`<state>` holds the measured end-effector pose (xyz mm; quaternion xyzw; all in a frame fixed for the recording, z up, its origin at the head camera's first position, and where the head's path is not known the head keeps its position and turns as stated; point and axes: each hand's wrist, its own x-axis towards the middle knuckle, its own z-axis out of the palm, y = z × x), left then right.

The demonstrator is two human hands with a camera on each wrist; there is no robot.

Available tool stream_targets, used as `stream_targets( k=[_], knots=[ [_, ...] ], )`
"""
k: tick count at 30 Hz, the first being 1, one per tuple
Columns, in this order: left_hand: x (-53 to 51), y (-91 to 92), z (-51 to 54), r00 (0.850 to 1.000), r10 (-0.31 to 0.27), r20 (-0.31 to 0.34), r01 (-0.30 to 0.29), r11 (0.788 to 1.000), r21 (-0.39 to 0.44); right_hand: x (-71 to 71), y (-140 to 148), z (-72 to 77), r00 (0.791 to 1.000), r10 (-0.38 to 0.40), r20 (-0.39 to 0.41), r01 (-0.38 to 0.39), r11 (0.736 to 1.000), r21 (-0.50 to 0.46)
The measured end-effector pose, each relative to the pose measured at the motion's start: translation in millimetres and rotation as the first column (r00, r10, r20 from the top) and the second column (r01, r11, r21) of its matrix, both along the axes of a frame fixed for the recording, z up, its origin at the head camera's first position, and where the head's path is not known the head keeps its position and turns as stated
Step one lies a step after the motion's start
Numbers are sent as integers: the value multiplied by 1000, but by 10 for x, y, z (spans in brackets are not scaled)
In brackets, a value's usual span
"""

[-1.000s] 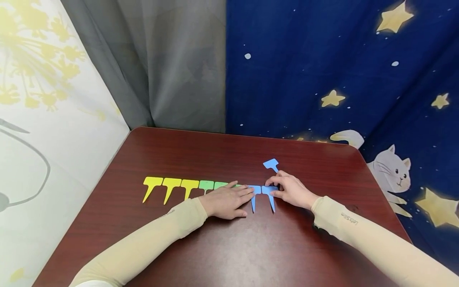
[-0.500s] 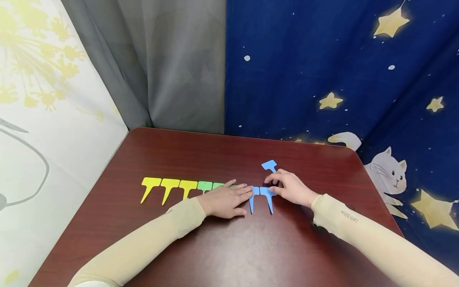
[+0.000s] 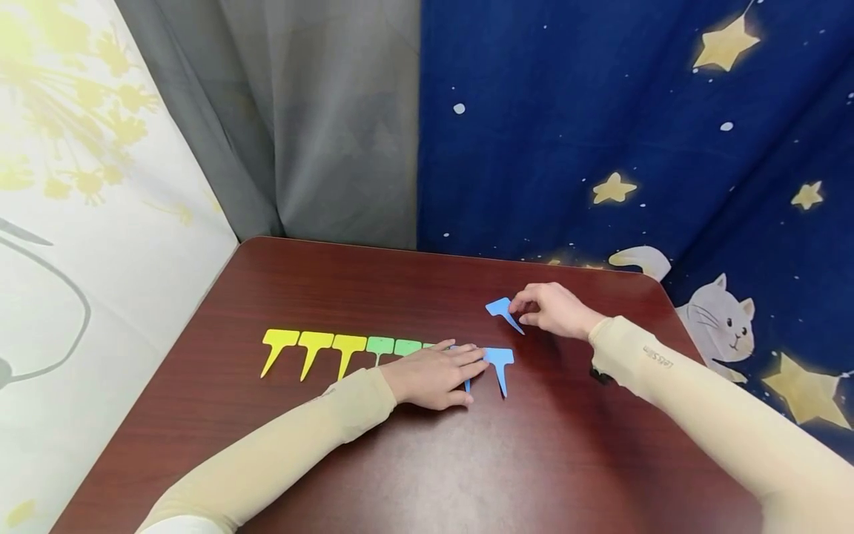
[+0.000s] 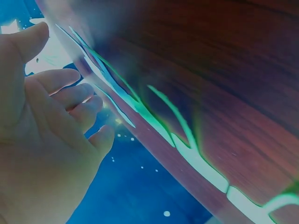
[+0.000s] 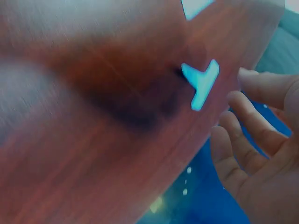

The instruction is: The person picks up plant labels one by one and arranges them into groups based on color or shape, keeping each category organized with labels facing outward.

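Observation:
Flat T-shaped plant labels lie in a row on the table, stems toward the person. Yellow plant labels (image 3: 280, 338) are at the left, green plant labels (image 3: 380, 345) come after them, and blue plant labels (image 3: 499, 357) form the right end. My left hand (image 3: 434, 377) lies with straight fingers over the green and blue part, hiding some of it. Behind the row a separate blue plant label (image 3: 498, 306) lies askew. My right hand (image 3: 557, 309) is just right of that label, fingers loosely bent; the right wrist view shows a gap between fingertips and label (image 5: 202, 84).
The dark red wooden table (image 3: 373, 282) has its far edge against a grey curtain (image 3: 347, 148) and a blue star-patterned curtain (image 3: 534, 148). A pale patterned cloth (image 3: 87, 259) hangs along the left side.
My right hand has left the end blue label in the row and moved back to the separate one. My left hand has slid slightly right, covering more of the blue labels.

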<state>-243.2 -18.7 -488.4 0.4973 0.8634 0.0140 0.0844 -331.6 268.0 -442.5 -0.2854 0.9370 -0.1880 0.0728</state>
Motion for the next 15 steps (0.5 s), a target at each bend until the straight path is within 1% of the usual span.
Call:
stream_targets(
  k=[4,9,12,15],
  knots=[
    [10,82,14,1000,-18,-4,18,1000,-11,-148,51,9,999,47,-6,-46,997,55],
    [3,174,2,1000,-24,-12,23,998,-54,-276,78,-94,993,120,-6,-117,982,145],
    [-4,221,-7,1000,-23,-13,22,997,-70,-356,85,-172,992,129,1,-127,977,169],
    [-11,258,-4,1000,-23,-9,22,997,-77,-424,81,-239,993,118,10,-118,977,180]
  ],
)
